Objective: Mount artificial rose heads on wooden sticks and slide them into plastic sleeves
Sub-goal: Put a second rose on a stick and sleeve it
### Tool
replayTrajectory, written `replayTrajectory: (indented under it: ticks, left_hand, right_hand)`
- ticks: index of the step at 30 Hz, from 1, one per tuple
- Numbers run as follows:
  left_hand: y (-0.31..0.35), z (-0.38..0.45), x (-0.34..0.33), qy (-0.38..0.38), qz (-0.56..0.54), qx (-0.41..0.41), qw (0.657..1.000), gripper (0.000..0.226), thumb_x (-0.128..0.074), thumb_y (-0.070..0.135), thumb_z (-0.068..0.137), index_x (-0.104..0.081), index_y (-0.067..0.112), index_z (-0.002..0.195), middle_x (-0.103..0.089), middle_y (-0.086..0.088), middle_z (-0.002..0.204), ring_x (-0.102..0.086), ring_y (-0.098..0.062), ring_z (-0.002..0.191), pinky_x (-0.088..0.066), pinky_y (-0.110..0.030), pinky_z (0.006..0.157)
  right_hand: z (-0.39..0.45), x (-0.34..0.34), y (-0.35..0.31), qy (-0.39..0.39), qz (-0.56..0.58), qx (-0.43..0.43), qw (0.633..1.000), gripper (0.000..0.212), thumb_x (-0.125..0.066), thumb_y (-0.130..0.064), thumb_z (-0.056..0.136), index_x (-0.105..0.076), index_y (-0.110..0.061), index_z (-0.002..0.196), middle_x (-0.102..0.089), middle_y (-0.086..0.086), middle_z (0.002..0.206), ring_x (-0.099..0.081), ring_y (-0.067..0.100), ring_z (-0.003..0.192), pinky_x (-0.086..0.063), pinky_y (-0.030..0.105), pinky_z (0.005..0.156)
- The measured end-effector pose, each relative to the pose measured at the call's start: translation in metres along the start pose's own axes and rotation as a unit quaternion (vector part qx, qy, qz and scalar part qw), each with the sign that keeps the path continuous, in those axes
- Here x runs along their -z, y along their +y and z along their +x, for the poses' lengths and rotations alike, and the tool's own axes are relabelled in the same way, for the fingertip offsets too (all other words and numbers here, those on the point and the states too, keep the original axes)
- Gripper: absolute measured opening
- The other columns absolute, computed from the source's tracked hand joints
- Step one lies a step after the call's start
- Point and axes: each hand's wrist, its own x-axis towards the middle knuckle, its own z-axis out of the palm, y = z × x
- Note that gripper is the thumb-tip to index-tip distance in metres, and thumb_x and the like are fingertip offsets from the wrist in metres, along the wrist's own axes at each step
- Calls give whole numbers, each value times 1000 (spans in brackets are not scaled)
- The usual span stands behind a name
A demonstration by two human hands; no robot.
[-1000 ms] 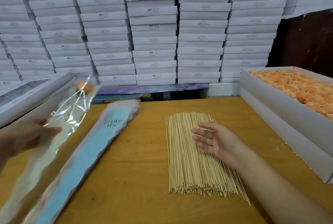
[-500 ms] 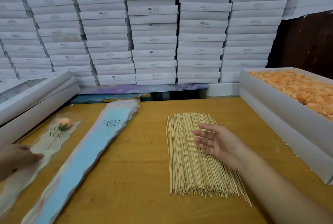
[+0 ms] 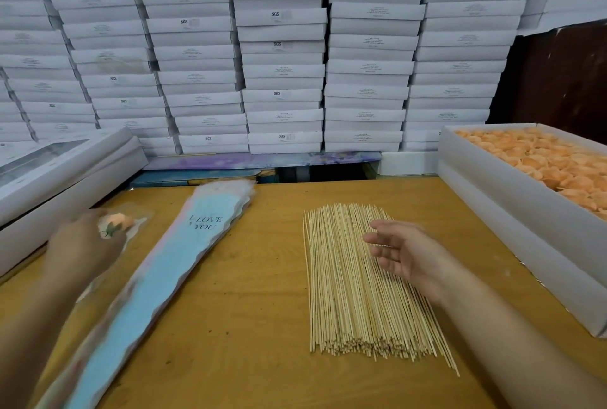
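Observation:
A finished sleeved orange rose (image 3: 116, 224) lies on the wooden table (image 3: 256, 293) at the left. My left hand (image 3: 83, 249) is blurred above its sleeve, and whether it touches it I cannot tell. A stack of blue "I LOVE YOU" plastic sleeves (image 3: 157, 280) lies diagonally beside it. My right hand (image 3: 399, 251) hovers with relaxed fingers over the pile of wooden sticks (image 3: 354, 297), holding nothing. Orange rose heads (image 3: 542, 158) fill a white box at the right.
The white box's wall (image 3: 512, 211) runs along the table's right edge. Flat white boxes (image 3: 59, 175) lean at the left. A wall of stacked white boxes (image 3: 282, 57) stands behind the table.
My left hand laid the sleeved rose down on the table at the left, then moved forward over it. My right hand stayed over the sticks.

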Motion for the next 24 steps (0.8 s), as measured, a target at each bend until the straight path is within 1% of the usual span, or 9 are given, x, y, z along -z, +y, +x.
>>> replayTrajectory:
  ticks: [3,5,6,9,11,14,16,20,24]
  left_hand:
    - [48,-34,-4,19,-56,-85,995,50,-69,23,91,-56,11,137,-59,-23,133,-60,-40,111,-51,-53,91]
    - [69,-51,-10,-7,-64,-123,990,46,-68,22,92,-59,12,136,-61,-17,136,-64,-30,105,-53,-45,87]
    - [76,-57,-14,-28,-61,-126,990,43,-66,23,94,-59,13,136,-60,-14,137,-64,-26,103,-53,-40,85]
    - [90,-71,-28,-85,-34,-123,988,44,-62,30,97,-56,19,139,-55,-9,145,-55,-27,126,-47,-42,101]
    - [93,-77,-37,-106,-24,-118,987,46,-61,32,98,-54,18,141,-52,-9,148,-51,-27,132,-43,-42,106]
    - [98,-92,-51,-90,-21,-145,985,45,-56,35,99,-55,18,141,-55,-8,143,-53,-25,127,-45,-40,103]
    - [103,-107,-62,-94,-21,-201,975,44,-51,40,101,-55,19,140,-54,-3,142,-52,-20,125,-46,-36,102]
    - [115,-129,-79,-127,-7,-307,943,37,-41,42,105,-56,27,135,-53,6,140,-51,-9,123,-42,-23,101]
    - [116,-130,-82,-146,-37,-319,936,35,-42,34,106,-57,26,137,-58,10,139,-51,-7,126,-40,-21,103]
  right_hand:
    - [3,5,1,21,-23,6,1000,21,-59,-11,97,-65,-8,117,-77,8,92,-69,14,68,-55,23,54]
    - [4,7,2,30,-27,8,999,19,-57,-10,98,-65,-8,115,-77,9,91,-69,13,67,-55,23,53]
    - [4,7,2,33,-27,8,999,19,-57,-10,98,-65,-8,115,-77,9,91,-69,14,67,-55,22,53]
    - [4,8,2,38,-33,11,999,19,-57,-10,98,-65,-8,114,-77,9,91,-69,14,67,-55,23,54]
    - [3,9,0,43,-39,17,998,18,-57,-9,98,-66,-8,113,-78,9,90,-69,14,66,-54,23,53]
    - [0,9,-9,72,-97,44,992,15,-60,-8,96,-66,-12,109,-78,6,88,-68,13,65,-54,24,54]
    - [-2,14,-22,105,-141,71,982,14,-62,-7,94,-66,-15,105,-78,3,85,-67,12,65,-54,24,55]
    - [-6,34,-46,174,-165,119,963,13,-63,-7,93,-66,-17,101,-76,2,84,-67,13,66,-53,26,59]
    - [-9,60,-55,218,-258,119,934,13,-62,-8,94,-66,-19,100,-73,3,88,-68,14,71,-52,26,58]
